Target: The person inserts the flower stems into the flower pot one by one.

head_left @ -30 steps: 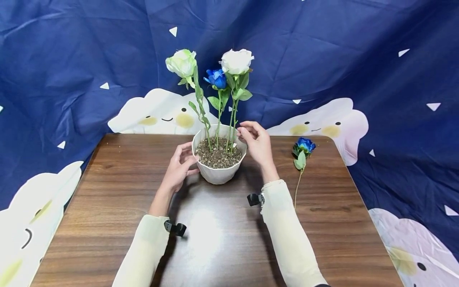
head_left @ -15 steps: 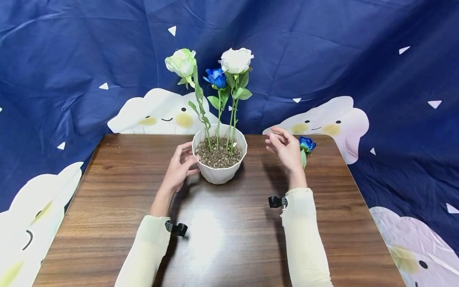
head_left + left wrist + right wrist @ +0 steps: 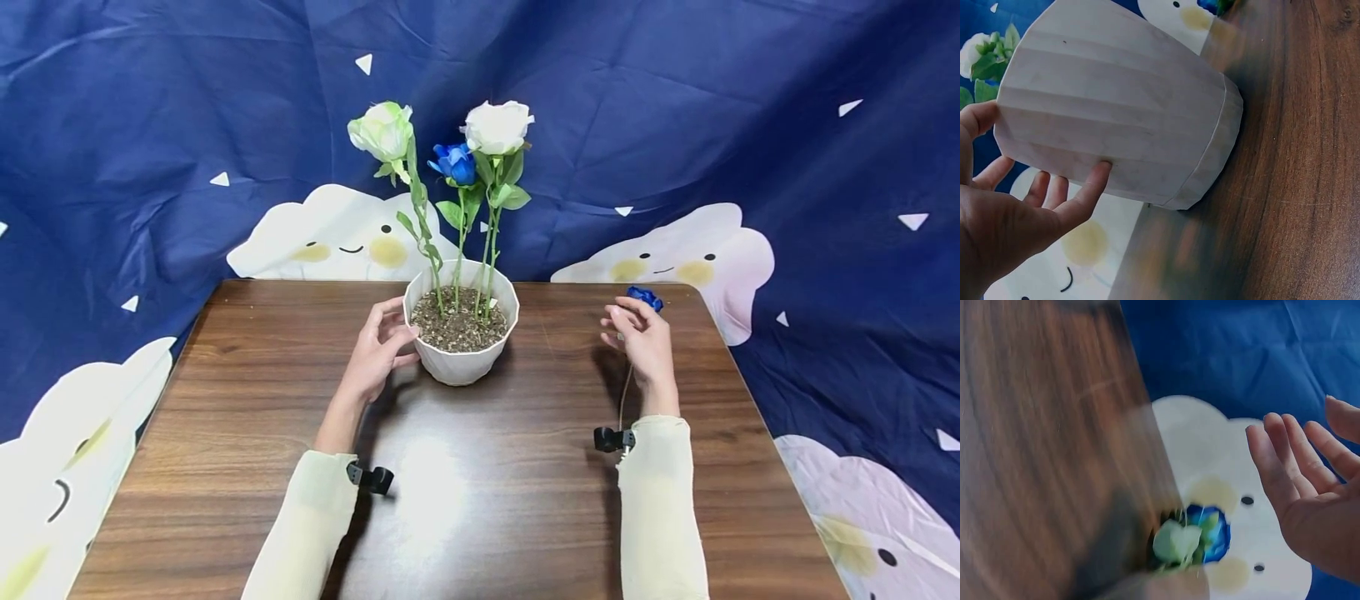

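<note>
In the head view, a white faceted flowerpot (image 3: 459, 367) full of soil stands at the table's back. In it stand a pale green rose (image 3: 381, 132), a blue rose (image 3: 454, 164) and a white rose (image 3: 497, 127). My left hand (image 3: 381, 346) touches the pot's left side with spread fingers; the left wrist view shows its fingertips (image 3: 1102, 170) against the pot wall. Off to the right, my right hand (image 3: 643, 340) hovers with relaxed fingers over a loose blue rose (image 3: 645, 297). It hides the rose's leaves in the head view. In the right wrist view this hand holds nothing.
The brown wooden table (image 3: 300, 325) ends just behind the pot. A blue cloth (image 3: 675, 125) printed with white clouds hangs behind and beside it. Each sleeve carries a small black wrist camera, as on the right arm (image 3: 611, 439).
My right hand has left the pot's right rim and moved right, over the loose blue rose. My left hand stays at the pot, and the potted roses have not moved.
</note>
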`<state>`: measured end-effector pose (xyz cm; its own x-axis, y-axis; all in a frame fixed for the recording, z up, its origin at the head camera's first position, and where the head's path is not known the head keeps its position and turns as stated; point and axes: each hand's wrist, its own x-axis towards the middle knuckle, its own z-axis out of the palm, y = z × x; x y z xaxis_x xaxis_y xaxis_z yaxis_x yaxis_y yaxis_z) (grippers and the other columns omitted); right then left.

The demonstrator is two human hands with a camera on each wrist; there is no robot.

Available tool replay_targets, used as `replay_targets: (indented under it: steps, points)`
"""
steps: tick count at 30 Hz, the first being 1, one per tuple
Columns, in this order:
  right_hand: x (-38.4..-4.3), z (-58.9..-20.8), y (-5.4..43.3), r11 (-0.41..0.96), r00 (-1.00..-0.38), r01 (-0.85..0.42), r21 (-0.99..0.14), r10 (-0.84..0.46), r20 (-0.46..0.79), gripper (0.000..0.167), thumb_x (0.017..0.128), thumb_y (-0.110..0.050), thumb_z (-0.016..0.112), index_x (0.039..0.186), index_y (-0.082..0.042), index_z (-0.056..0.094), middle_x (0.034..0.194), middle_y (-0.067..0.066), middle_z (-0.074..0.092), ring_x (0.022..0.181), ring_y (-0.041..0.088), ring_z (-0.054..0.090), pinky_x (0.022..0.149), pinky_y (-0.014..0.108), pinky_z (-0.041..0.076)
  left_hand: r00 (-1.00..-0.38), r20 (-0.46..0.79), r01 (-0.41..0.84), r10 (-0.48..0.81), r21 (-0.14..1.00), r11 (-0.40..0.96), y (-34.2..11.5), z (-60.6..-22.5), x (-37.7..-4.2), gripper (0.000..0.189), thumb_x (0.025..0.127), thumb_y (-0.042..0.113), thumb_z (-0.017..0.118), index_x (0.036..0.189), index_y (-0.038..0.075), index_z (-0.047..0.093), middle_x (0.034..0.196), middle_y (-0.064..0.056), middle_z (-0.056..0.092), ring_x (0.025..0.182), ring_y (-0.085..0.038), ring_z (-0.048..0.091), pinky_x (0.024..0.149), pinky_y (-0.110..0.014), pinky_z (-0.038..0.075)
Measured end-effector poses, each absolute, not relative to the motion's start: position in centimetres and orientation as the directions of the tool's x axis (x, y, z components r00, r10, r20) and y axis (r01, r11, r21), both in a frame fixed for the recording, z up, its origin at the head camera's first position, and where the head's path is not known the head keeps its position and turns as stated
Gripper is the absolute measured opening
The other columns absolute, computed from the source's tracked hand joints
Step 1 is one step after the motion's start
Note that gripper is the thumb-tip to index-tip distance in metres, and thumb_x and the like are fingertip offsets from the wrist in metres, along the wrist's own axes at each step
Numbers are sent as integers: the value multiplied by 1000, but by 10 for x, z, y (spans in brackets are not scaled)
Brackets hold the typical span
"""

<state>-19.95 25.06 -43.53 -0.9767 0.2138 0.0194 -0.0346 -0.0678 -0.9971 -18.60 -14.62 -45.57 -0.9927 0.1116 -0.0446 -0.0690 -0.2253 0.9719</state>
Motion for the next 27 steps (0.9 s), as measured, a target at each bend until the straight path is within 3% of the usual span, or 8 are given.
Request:
replay_targets:
  steps: [8,16,22,27]
  points:
    - [-183,-455,281,-47,-947,90,-995,307,-100,25,99,-9,65,124,-6,59,91,-8,72,82,10,68,72,26,62,-993,-48,-71,106,971,-230,-147,-456,-186,59,96,3,62,149,12,39,139,-19,43,114,-23,56,93,-60,54]
    - [-173,-477,300,-99,-900,176,-979,386,-201,26,98,-3,64,123,-1,59,88,-7,70,79,9,66,68,26,62,-992,-52,-76,114,972,-220,-146,-455,-186,60,96,3,61,150,11,38,141,-21,42,116,-25,55,92,-57,55]
    - [-166,-490,310,-77,-894,256,-964,360,-266,40,98,-3,64,133,7,49,88,-8,71,79,9,67,69,27,62,-993,-47,-70,109,972,-223,-146,-455,-187,59,96,4,61,150,12,38,139,-19,43,115,-24,55,93,-61,53]
    - [-162,-502,311,31,-889,354,-935,322,-326,49,97,-9,67,139,6,46,89,-11,70,81,5,64,70,26,61,-993,-50,-73,106,971,-226,-146,-455,-186,58,96,5,62,149,12,39,138,-19,43,115,-24,55,95,-63,51]
